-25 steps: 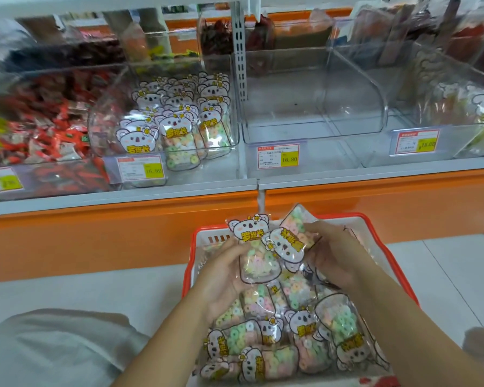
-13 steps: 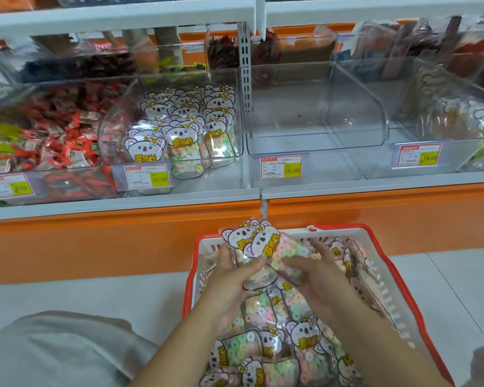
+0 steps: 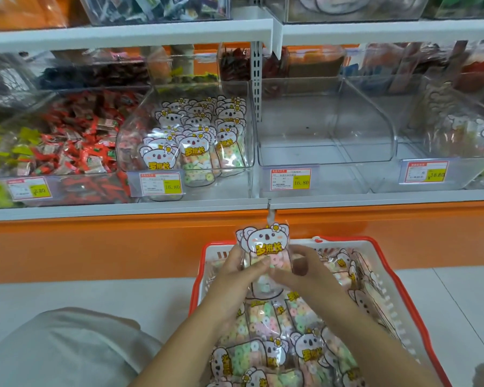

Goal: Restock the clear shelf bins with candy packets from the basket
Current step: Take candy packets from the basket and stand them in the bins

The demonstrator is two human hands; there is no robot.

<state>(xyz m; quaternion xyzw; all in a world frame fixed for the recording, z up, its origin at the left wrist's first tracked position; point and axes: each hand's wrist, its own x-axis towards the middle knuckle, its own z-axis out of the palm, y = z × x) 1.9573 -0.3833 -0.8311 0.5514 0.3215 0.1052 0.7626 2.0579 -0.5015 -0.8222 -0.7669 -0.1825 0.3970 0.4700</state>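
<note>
- Gripping a small stack of packets, the left hand and right hand are holding it upright over the far end of the basket. The left thumb is lying across the front and the right fingers are curling round the right edge.
- Judging from the shelf, the job is sitting somewhere in its middle. The filled bin is already standing packed with rows of the same koala packets.
- The empty bin just right of it is holding nothing, and the right bin is showing only a few packets against its far side.
- A deep pile is lying in the basket under the forearms, so plenty is waiting to go up, most likely into the empty bin straight above the hands.
- Compared with a second ago, the two packets that were fanning apart, one per hand, are now squared into one stack with the koala heads lined up.
- The stack is also riding higher, with its top now crossing the orange shelf front instead of sitting low against the basket.
- The view is tilting upward too, bringing the upper shelf into sight, while the contents of the bins are looking unchanged.
</note>
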